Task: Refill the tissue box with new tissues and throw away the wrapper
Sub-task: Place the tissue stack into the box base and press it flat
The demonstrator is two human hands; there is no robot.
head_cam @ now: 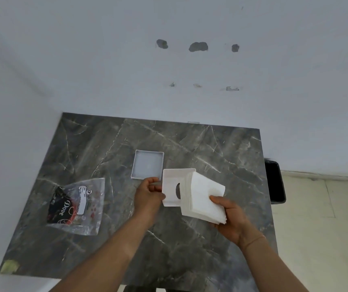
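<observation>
Head view: left hand (148, 193) pinching left edge of white tissue box (174, 187), holding it tilted above dark marble worktop (190, 239), oval slot facing camera. Right hand (230, 218) clasping stack of white tissues (203, 197), grip closed around lower right corner, stack overlapping box's right side (depth of insertion unclear). Box lid (148, 167) lying just behind left hand. Empty wrapper (78, 205) lying flat at worktop's left. Black bin (276, 182) sitting beside right edge.

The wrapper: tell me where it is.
The wrapper lies flat on the left part of the marble table, left of the left hand.
</observation>
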